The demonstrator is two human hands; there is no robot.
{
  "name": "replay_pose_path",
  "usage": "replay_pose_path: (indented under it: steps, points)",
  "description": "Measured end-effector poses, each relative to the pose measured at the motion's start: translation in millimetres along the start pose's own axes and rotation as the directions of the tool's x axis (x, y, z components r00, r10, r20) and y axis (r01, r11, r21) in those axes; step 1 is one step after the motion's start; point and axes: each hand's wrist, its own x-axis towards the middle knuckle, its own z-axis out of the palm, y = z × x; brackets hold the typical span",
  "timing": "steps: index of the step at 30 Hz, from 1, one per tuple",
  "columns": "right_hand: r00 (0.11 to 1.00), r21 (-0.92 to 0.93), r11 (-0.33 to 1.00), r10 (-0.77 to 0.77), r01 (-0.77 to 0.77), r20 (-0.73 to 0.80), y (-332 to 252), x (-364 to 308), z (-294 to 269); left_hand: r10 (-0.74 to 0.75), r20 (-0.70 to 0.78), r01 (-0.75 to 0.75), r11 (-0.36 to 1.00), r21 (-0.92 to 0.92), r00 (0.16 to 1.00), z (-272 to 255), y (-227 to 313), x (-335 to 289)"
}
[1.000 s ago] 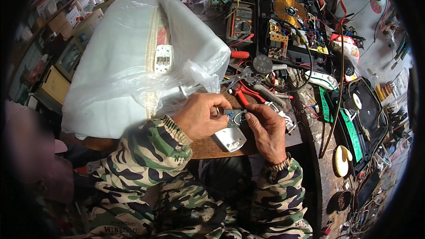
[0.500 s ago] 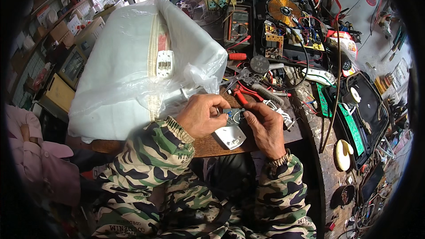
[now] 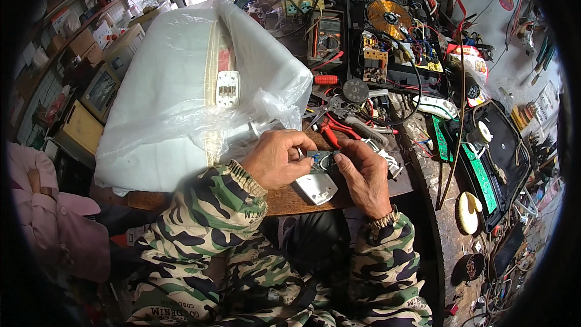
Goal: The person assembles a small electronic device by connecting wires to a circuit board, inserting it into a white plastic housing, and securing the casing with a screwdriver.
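Observation:
A small dark circuit board (image 3: 321,161) with blue parts and a pale curved wire is held between my two hands, above the wooden table's front edge. My left hand (image 3: 280,158) pinches its left end between thumb and fingers. On the other end, my right hand (image 3: 364,175) grips with thumb and bent fingers. Just below the board lies a white plastic shell (image 3: 315,188), its hollow side up. Another white plastic cover (image 3: 227,88) with metal contacts rests on the plastic-wrapped bundle to the left.
A large plastic-wrapped pale bundle (image 3: 163,97) covers the left of the table. Beyond my hands lie red-handled pliers (image 3: 331,132), a multimeter (image 3: 327,37) and an opened cooker with a copper coil (image 3: 388,17). Green circuit boards (image 3: 481,172) lie right. A person in pink (image 3: 51,212) is at left.
Both hands stay nearly in place around the circuit board, with only slight finger movement. The view has shifted a little.

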Motion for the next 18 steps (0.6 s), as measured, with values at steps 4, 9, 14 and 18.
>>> replay_pose_path:
  steps: [4,9,14,18]
  points:
    - [0.997,-0.049,0.998,-0.021,0.025,0.073,-7,-2,-6,0.095,0.008,-0.096,0.986,0.135,0.995,-3,6,-1]
    - [0.982,-0.007,0.995,-0.096,0.098,0.162,-8,-6,-8,0.388,-0.004,-0.381,0.907,0.178,0.922,-4,5,-3]
    - [0.857,-0.207,0.833,-0.486,0.514,0.171,-6,-3,1,0.469,0.032,-0.468,0.868,0.166,0.882,-10,-5,-3]
    - [0.809,-0.426,0.703,-0.571,0.569,0.14,-10,-12,5,0.475,0.035,-0.469,0.851,0.238,0.879,-33,-7,-7]
